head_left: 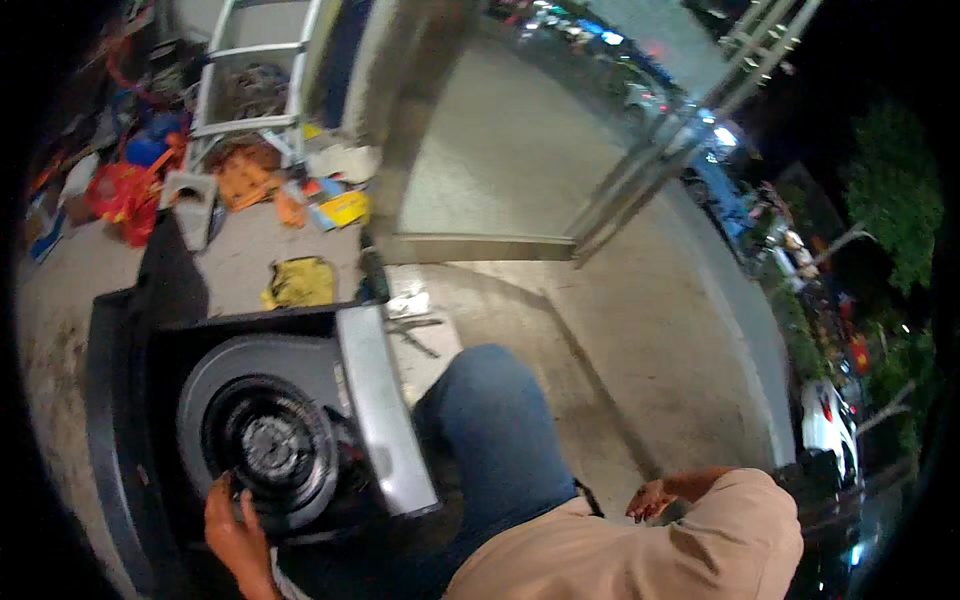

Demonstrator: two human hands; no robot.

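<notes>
A dark metal housing (162, 345), open on top, lies on the floor in front of me, with a silver panel (385, 410) along its right side. Inside sits a round grey blower casing (205, 390) with a dark fan wheel (272, 447) in its opening. My left hand (236, 540) is at the casing's near left edge, its fingers apart and bent toward the rim; I cannot tell whether they touch it. Off to my right, away from the housing, is my right hand (650, 498). My sleeve partly covers it, and its grip is unclear.
A yellow cloth-like item (300, 282) lies just beyond the housing. Farther back are a ladder (250, 130), an orange bag (245, 178), red plastic bags (125, 200) and scattered packages. A glass door (490, 245) stands ahead, with a street and a white car (828, 430) to the right.
</notes>
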